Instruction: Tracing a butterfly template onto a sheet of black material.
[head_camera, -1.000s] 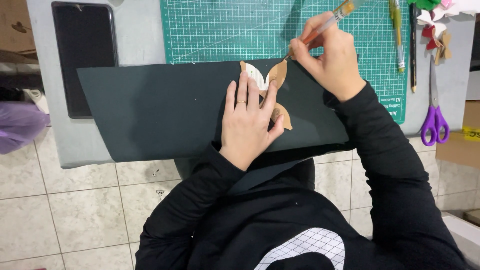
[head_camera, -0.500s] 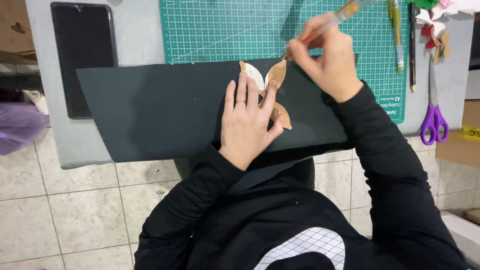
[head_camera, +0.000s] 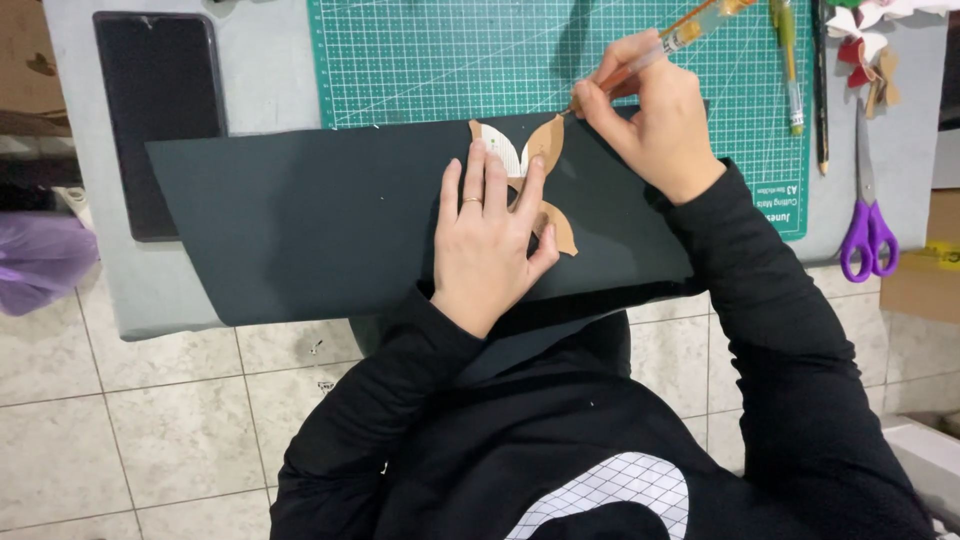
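change since the earlier views: minimal; the left hand (head_camera: 490, 245) has kept its place, pressed flat on the brown petal-shaped template (head_camera: 545, 150); the right hand (head_camera: 655, 125) has stayed at the template's upper right edge, with the pen tip shifted only slightly along the outline; judgement: the tracing of the outline is under way and confined to the upper lobe, with the lower lobes not yet reached.

location of parts: the template lies on the black paper sheet (head_camera: 320, 225), near the sheet's upper edge, partly covered by the left fingers (head_camera: 487, 180); the sheet rests across the green cutting mat (head_camera: 440, 60) and the grey desk (head_camera: 265, 70), its near edge overhanging toward the person's body.

left hand pose: palm down, fingers spread and extended, released from any grip and simply pinning the template to the sheet; a ring shows on one finger; wrist straight, forearm coming up from below.

right hand pose: fingers clenched around the orange-barrelled pen (head_camera: 665, 45) in a writing grip; the barrel slopes up and away to the right, tip touching the template edge; wrist bent inward.

surroundings: purple-handled scissors (head_camera: 865, 235) lie on the desk at right; a dark tablet (head_camera: 160, 90) lies at left; a green pen (head_camera: 788, 60) lies on the mat.
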